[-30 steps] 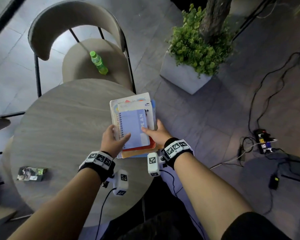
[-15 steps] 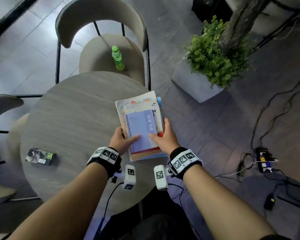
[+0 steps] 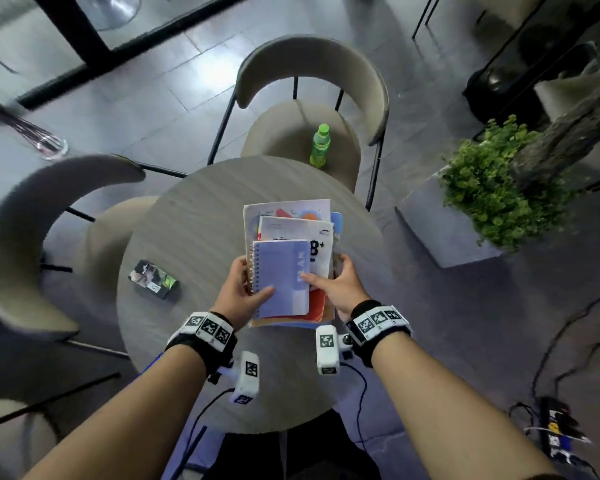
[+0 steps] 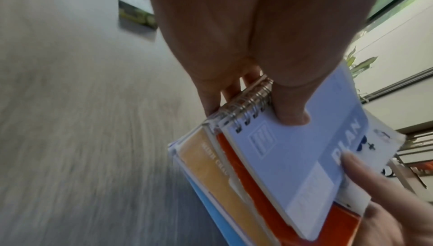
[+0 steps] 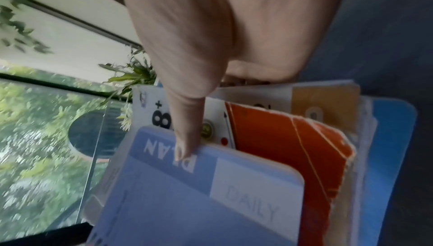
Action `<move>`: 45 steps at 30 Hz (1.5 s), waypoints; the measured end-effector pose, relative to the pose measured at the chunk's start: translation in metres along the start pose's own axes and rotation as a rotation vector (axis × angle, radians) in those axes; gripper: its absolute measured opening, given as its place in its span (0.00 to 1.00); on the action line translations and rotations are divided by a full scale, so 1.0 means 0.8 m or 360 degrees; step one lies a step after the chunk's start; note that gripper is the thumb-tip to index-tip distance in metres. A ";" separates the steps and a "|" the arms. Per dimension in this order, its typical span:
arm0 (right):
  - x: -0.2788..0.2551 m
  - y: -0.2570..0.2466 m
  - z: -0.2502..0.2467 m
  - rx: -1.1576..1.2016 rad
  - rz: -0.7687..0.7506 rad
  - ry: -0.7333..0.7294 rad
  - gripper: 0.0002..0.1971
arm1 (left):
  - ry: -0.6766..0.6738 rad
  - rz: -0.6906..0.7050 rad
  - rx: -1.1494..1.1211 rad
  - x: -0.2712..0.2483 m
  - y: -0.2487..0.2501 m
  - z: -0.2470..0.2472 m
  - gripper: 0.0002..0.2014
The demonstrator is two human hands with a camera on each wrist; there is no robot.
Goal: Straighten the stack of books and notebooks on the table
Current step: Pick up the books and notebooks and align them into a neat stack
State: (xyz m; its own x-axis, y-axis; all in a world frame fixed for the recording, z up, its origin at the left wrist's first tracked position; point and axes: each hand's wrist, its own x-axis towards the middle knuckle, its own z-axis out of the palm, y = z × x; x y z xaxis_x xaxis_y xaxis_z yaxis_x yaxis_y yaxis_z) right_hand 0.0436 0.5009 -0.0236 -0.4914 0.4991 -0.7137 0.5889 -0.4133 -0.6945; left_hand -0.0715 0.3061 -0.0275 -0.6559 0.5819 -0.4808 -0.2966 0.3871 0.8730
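A stack of books and notebooks (image 3: 291,216) is held over the right side of the round table (image 3: 194,237). On top lies a pale blue spiral notebook (image 3: 279,275) (image 4: 297,159) (image 5: 187,203) marked PLAN. Below it show a white book (image 3: 302,230), an orange cover (image 4: 276,211) (image 5: 281,138), a yellow book (image 4: 215,166) and a blue one (image 5: 389,166). My left hand (image 3: 238,291) grips the stack's spiral side, thumb (image 4: 290,109) on the blue cover. My right hand (image 3: 340,285) grips the right side, thumb (image 5: 185,129) on top, fingers curled round the edge.
A small printed box (image 3: 153,278) lies on the table's left part. A green bottle (image 3: 320,145) stands on the far chair (image 3: 312,71). Another chair (image 3: 25,237) is at the left. A planter with a shrub (image 3: 492,202) and floor cables (image 3: 568,341) lie to the right.
The view has swung so the table and stack sit more central. Both hands keep their grip on the stack, which now lies squarer to me and further over the table.
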 end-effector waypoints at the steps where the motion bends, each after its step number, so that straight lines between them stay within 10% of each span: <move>1: 0.007 -0.012 0.010 -0.0016 -0.0025 -0.0026 0.67 | 0.0044 0.0058 0.0002 0.001 0.004 -0.009 0.32; 13: 0.025 -0.154 0.088 -0.0322 -0.0813 -0.0070 0.35 | 0.0505 0.0399 0.0162 0.067 0.065 -0.091 0.34; 35: 0.087 -0.076 0.090 -0.0286 -0.0694 -0.0005 0.38 | 0.0431 0.0334 0.0383 0.108 0.002 -0.057 0.45; 45: 0.090 -0.081 0.064 -0.0250 -0.0452 -0.0183 0.37 | 0.0357 0.0134 0.0305 0.093 0.018 -0.052 0.24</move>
State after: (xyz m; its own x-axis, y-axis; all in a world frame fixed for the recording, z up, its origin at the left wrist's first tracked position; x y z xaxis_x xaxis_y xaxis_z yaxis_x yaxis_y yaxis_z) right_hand -0.0634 0.5246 -0.0346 -0.7140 0.4846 -0.5054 0.5051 -0.1433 -0.8511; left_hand -0.1534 0.3253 -0.0472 -0.8158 0.4536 -0.3588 -0.1121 0.4846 0.8675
